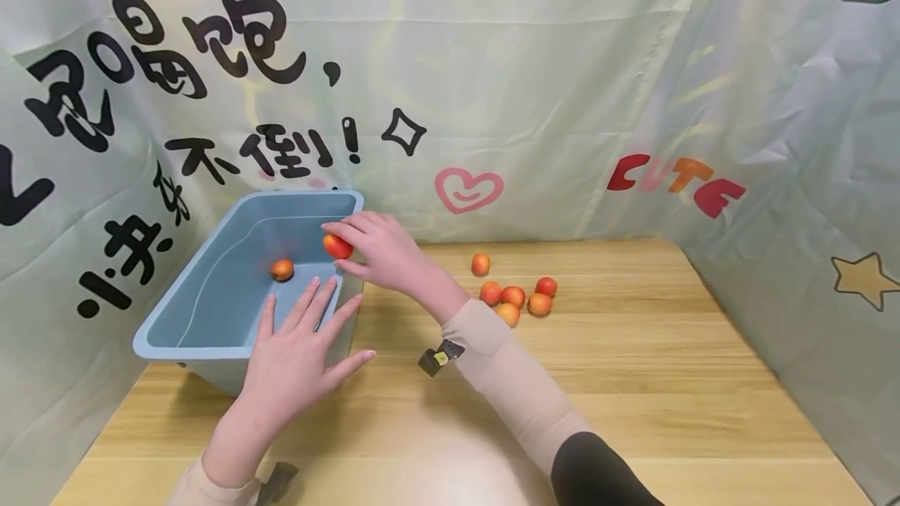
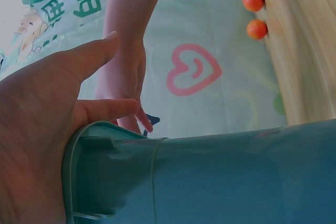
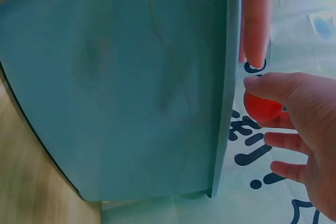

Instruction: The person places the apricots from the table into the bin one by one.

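My right hand (image 1: 383, 252) pinches a small red-orange fruit (image 1: 338, 246) between thumb and fingers, above the right rim of a blue plastic tub (image 1: 193, 353). In the right wrist view, the thumb presses one side of that fruit (image 3: 262, 107) while the other fingers spread apart. One similar orange fruit (image 1: 283, 270) lies inside the tub. My left hand (image 1: 291, 369) is over the tub's near right corner, its fingers straight and spread. In the left wrist view, the left palm is against the tub's rim (image 2: 68, 171).
Several more red and orange fruits (image 1: 512, 297) lie grouped on the wooden table (image 1: 633, 381), right of the tub. A printed cloth (image 1: 548, 100) hangs behind the table and along both sides. The tub stands close to the cloth at the back left.
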Motion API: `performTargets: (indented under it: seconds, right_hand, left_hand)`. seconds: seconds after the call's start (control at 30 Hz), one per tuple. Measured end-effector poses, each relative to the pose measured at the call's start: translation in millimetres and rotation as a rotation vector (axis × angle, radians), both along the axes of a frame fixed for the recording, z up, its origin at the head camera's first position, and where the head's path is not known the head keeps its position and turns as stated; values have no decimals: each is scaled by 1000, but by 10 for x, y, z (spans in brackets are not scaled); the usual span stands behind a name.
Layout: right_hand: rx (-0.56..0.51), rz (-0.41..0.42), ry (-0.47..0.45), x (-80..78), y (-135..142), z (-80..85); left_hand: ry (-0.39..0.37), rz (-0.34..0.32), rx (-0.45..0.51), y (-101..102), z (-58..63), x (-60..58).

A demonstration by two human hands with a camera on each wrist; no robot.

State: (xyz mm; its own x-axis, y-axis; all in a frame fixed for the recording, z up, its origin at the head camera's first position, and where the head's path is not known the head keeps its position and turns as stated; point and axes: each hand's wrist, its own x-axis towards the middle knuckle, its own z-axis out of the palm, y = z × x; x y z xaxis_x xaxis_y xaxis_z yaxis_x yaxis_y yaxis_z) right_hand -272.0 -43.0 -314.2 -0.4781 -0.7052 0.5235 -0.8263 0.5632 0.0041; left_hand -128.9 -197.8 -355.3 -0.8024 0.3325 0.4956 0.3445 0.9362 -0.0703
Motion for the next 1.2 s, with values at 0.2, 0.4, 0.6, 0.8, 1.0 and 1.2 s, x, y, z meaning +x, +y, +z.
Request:
performTargets:
  seconds: [0.2,0.4,0.6,0.8,1.0,1.2]
  right_hand:
    - [29,8,3,-35,-90,-5]
    - [50,2,14,-64,-131,-31]
    - [60,-18,-4,-70,-110,-56]
    - [41,-37,-26,-80,-33,-109]
    - [5,-42,-22,-66,75,-170]
    - [-40,-38,-25,-40,188,-253]
  left_hand:
    - [-5,1,1,-1,0,2]
    - [8,-4,0,-7,-13,-4]
    - [11,-7,1,-7,-12,-6]
    - [12,-8,6,-13,-13,-3]
    - [5,-4,7,-13,-15,-1]
    - [4,-3,7,-1,-7,-4]
